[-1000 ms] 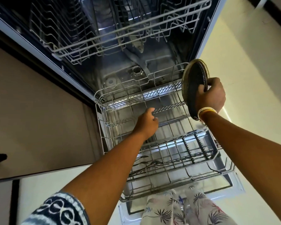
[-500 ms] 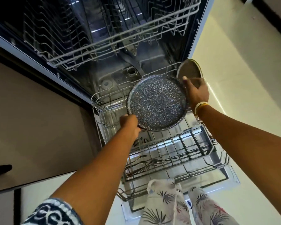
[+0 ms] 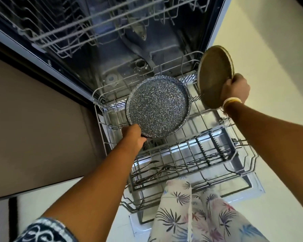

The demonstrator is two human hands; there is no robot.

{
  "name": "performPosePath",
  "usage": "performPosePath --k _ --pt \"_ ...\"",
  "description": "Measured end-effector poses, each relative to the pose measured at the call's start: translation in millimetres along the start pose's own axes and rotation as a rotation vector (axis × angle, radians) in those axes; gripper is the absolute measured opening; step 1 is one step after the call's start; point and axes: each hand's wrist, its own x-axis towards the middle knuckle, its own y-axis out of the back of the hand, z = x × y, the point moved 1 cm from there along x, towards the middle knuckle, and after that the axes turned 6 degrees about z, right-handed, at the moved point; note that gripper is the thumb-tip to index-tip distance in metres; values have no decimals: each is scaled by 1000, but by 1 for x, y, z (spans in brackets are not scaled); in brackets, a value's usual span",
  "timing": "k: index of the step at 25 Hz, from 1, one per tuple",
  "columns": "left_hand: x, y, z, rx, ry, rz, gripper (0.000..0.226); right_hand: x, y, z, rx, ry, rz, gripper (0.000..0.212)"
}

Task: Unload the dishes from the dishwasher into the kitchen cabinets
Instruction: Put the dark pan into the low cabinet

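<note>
My left hand [image 3: 133,137] grips the near edge of a dark speckled plate [image 3: 157,106], held nearly flat above the pulled-out lower rack [image 3: 187,137] of the open dishwasher [image 3: 112,41]. My right hand [image 3: 234,89] grips the lower edge of a second round plate [image 3: 214,75], tilted upright so its brownish underside faces me, above the rack's right rear corner. Several pieces of cutlery [image 3: 152,169] lie in the front part of the lower rack.
The upper rack [image 3: 94,23] sticks out above the lower one. A beige cabinet front [image 3: 33,128] stands on the left. Pale floor [image 3: 269,84] lies to the right. My patterned trouser legs [image 3: 191,212] are at the open door's front edge [image 3: 252,187].
My left hand reached into the lower rack and lifted out the speckled plate. My right hand turned its plate so the underside faces me and drew it slightly right.
</note>
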Motion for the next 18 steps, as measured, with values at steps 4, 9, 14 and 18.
performPosePath --k 4,9,14,18 --pt "-48 10 11 -50 3 -28 29 -21 42 -24 85 150 17 22" --pt "-120 44 26 107 -84 -41 35 -63 79 -62 274 -35 -346 36" --pt "-138 102 17 271 -287 113 29 -122 84 -44 275 -319 -734 54" --pt "-157 147 -13 123 -197 -70 27 -165 76 -6 414 -468 -832 35"
